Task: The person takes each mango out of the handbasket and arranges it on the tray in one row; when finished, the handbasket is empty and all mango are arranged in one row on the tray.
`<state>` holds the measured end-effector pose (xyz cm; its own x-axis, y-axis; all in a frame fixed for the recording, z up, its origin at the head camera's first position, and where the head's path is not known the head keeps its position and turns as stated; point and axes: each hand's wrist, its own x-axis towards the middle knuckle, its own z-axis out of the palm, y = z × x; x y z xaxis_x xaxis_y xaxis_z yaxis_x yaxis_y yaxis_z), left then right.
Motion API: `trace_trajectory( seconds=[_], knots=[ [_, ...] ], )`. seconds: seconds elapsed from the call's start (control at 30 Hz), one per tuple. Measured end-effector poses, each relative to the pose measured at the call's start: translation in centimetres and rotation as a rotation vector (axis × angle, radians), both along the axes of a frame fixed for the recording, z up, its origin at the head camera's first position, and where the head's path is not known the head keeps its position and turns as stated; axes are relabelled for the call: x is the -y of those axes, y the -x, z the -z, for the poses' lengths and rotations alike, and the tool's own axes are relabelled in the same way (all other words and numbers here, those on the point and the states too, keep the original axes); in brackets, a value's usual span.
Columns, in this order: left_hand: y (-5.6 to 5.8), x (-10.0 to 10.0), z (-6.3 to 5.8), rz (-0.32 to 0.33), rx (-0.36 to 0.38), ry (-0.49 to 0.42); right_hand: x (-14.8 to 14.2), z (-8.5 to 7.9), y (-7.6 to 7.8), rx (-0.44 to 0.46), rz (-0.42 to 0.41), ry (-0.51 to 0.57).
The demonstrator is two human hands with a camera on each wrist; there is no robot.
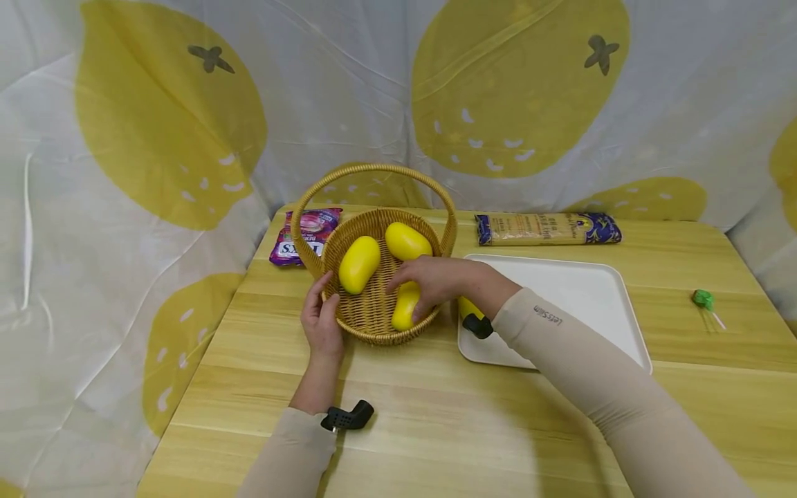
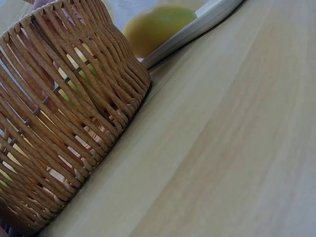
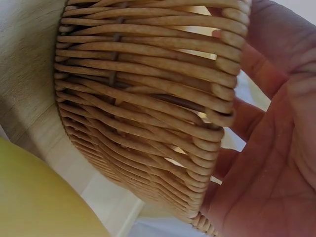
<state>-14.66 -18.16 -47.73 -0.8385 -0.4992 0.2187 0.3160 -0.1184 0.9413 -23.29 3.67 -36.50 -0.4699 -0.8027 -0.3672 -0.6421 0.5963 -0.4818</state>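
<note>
A woven wicker basket (image 1: 367, 325) with a tall hoop handle stands upright on the table, with yellow mangoes inside. One mango (image 1: 359, 265) lies at its left and another mango (image 1: 407, 241) at the back right. My right hand (image 1: 436, 280) reaches over the right rim, thumb and fingers around a third mango (image 1: 407, 308); its fingertips are hidden behind the wicker in the right wrist view. At the left front of the rim, my left hand (image 1: 324, 325) holds the basket. Partly behind my right wrist, one more mango (image 2: 158, 29) lies on the white tray (image 1: 579, 290).
A purple candy bag (image 1: 305, 236) lies behind the basket's left side. At the back edge, a long noodle packet (image 1: 548, 229) rests beyond the tray. Far to the right is a green-wrapped lollipop (image 1: 703, 299). Lemon-printed cloth (image 1: 349, 90) hangs behind the table.
</note>
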Motion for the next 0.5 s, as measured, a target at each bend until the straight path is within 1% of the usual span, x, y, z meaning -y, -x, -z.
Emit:
trace_trajectory(
  seconds=[0.1,0.23,0.5],
  knots=[
    [0.05,0.01,0.06,0.002,-0.006,0.004,0.17,0.07,-0.07,0.0,0.001,-0.025],
    [-0.01,-0.04,0.02,0.004,-0.004,0.002,0.24,0.32,-0.14,0.005,0.001,-0.03],
    [-0.06,0.02,-0.12,0.007,0.024,0.007,0.36,0.42,-0.02,0.005,0.008,-0.063]
  ],
)
